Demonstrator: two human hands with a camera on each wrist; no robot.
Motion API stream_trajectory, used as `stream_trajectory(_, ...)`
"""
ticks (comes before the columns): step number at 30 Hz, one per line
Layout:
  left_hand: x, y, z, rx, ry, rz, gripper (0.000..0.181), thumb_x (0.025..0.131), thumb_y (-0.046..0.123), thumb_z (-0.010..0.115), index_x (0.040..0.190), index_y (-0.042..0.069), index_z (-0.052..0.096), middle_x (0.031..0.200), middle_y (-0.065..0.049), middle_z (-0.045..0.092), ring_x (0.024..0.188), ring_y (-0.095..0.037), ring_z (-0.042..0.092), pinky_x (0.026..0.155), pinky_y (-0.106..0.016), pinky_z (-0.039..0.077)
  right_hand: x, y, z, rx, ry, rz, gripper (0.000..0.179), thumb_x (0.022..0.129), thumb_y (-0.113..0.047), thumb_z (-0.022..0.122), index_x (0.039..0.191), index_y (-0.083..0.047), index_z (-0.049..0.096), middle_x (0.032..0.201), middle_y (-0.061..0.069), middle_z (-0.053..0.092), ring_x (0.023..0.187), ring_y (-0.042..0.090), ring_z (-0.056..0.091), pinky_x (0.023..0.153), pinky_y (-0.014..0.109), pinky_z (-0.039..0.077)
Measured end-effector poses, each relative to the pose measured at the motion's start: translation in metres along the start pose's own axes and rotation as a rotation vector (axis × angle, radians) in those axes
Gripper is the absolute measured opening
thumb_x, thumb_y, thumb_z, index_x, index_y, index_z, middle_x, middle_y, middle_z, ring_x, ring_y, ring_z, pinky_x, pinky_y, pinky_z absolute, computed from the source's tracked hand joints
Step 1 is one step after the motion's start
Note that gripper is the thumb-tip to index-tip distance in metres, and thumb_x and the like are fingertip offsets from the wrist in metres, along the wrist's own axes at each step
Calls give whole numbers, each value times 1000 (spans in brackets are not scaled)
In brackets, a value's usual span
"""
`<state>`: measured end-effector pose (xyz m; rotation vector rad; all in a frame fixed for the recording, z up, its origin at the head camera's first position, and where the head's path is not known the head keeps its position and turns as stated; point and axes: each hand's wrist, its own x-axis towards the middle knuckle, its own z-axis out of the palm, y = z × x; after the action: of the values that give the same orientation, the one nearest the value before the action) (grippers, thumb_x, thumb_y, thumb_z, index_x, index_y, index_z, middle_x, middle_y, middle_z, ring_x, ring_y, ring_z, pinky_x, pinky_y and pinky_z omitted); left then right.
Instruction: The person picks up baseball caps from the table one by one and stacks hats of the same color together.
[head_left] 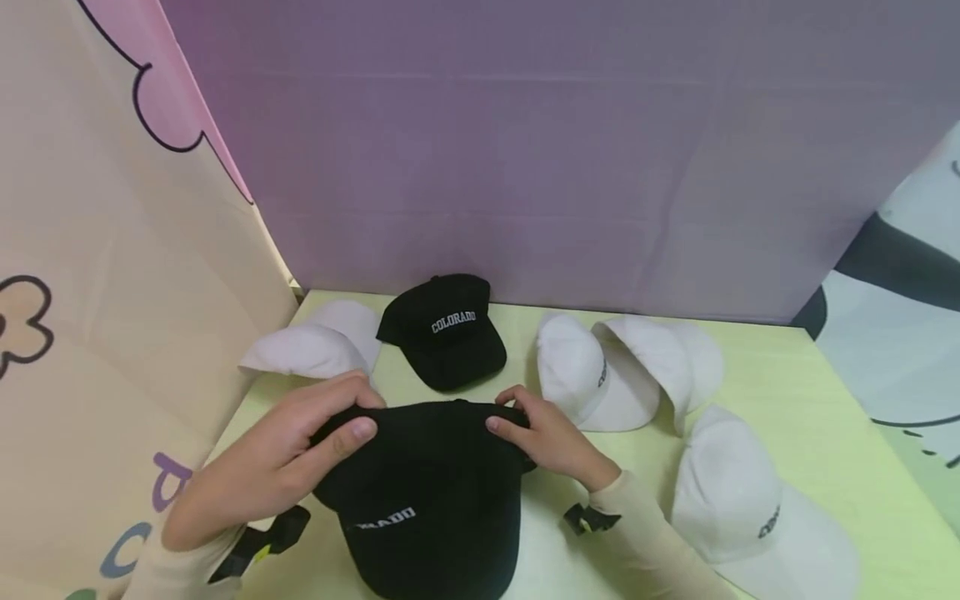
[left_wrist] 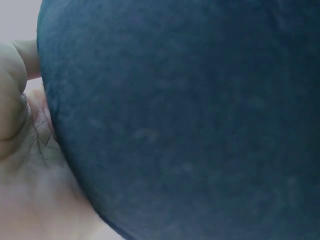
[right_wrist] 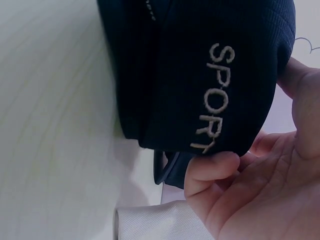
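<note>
Both hands hold a black baseball cap [head_left: 450, 475] by its crown, its brim pointing down toward the near side. Part of its white front lettering shows. My left hand [head_left: 277, 458] pinches the crown's left edge, thumb on the near face and fingers behind. On the opposite edge, my right hand [head_left: 551, 437] grips with thumb and fingers. In the right wrist view, that hand [right_wrist: 260, 180] curls at the edge of the black cap [right_wrist: 215, 80] beside stitched "SPORT" lettering. Dark cap fabric [left_wrist: 175, 120] fills most of the left wrist view and hides the left fingertips.
A second black cap [head_left: 450, 325] marked "COLORADO" lies behind the held one. White caps lie at the back left [head_left: 307, 346], at the back right [head_left: 570, 367] and at the front right [head_left: 727, 483] of the pale green table [head_left: 825, 400]. A purple backdrop [head_left: 525, 167] stands behind.
</note>
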<state>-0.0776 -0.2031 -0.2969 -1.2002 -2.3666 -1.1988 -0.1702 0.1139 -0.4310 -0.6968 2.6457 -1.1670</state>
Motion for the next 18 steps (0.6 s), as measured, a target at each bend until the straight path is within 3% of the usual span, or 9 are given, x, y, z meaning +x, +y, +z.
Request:
stream_trajectory(5,6,2,16,-3,-78,-41,22,101,3,59,108,24,59,87,14,49,79,0,50,74,-18,44,0,-2,-1,-14,16,-26,29,100,-34,66,124,-17,61,104,2,69,88,14,61,81,32,50)
stream_trajectory(11,12,1,35,-2,-167,-73,12,106,13,54,113,21,59,98,13,57,88,-1,54,81,-24,48,0,-1,1,-4,15,7,37,99,-44,66,124,-18,61,112,3,70,96,14,62,88,35,50)
stream_trajectory(18,16,-6,51,3,-199,-135,10,108,21,51,112,21,60,99,14,56,87,-2,53,81,-25,48,0,-1,0,19,6,7,35,99,-44,65,124,-19,61,109,2,70,95,14,63,87,35,50)
